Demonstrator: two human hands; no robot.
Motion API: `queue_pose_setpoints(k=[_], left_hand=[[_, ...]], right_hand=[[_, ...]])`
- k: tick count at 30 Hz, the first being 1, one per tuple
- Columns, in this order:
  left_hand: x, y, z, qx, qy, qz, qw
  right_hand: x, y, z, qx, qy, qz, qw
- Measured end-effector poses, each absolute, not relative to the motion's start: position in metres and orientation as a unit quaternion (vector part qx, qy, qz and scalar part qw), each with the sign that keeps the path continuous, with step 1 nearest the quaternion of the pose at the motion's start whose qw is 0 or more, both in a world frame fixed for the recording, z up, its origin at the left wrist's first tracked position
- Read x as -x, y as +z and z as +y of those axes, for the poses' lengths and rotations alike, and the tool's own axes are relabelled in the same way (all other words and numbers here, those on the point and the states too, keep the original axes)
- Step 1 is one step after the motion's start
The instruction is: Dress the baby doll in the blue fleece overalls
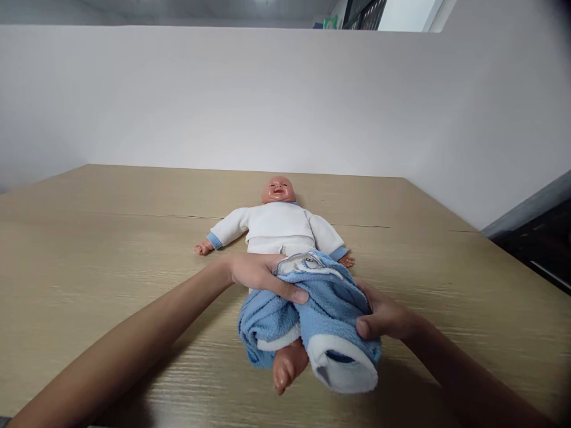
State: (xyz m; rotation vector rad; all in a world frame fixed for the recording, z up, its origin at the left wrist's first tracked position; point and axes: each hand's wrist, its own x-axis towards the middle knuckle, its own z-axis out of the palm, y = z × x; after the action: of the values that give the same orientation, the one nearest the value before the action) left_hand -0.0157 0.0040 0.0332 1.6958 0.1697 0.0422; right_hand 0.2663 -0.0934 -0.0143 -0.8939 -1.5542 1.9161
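A baby doll lies on its back on the table, head away from me, in a white top with blue cuffs. Blue terry trousers with white cuffs are around its legs. One bare doll foot sticks out below the left trouser leg; the other leg's cuff gapes towards me with no foot showing. My left hand grips the trousers near the waist, thumb on top and fingers hidden beneath the cloth. On the other side, my right hand holds the right trouser leg, thumb in front.
The wood-grain table stretches out around the doll, with a seam across its far part. Behind it rises a white wall. A dark object stands beyond the table's right edge.
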Motion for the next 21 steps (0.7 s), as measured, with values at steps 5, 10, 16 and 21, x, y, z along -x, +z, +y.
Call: queue_pose_setpoints(k=[5, 10, 16, 21], left_hand=[[0.014, 0.035, 0.001, -0.757, 0.019, 0.073, 0.649], [0.014, 0.034, 0.000, -0.728, -0.010, 0.083, 0.681], [0.014, 0.036, 0.002, -0.721, -0.025, 0.080, 0.688], [0.015, 0.040, 0.000, -0.732, 0.030, 0.075, 0.677]], right_hand=[[-0.267, -0.004, -0.091, 0.331, 0.690, -0.609, 0.209], [-0.263, -0.009, -0.098, 0.300, 0.734, -0.557, 0.245], [-0.260, -0.021, -0.101, 0.331, 0.726, -0.527, 0.292], [-0.254, -0.017, -0.096, 0.282, 0.706, -0.577, 0.298]])
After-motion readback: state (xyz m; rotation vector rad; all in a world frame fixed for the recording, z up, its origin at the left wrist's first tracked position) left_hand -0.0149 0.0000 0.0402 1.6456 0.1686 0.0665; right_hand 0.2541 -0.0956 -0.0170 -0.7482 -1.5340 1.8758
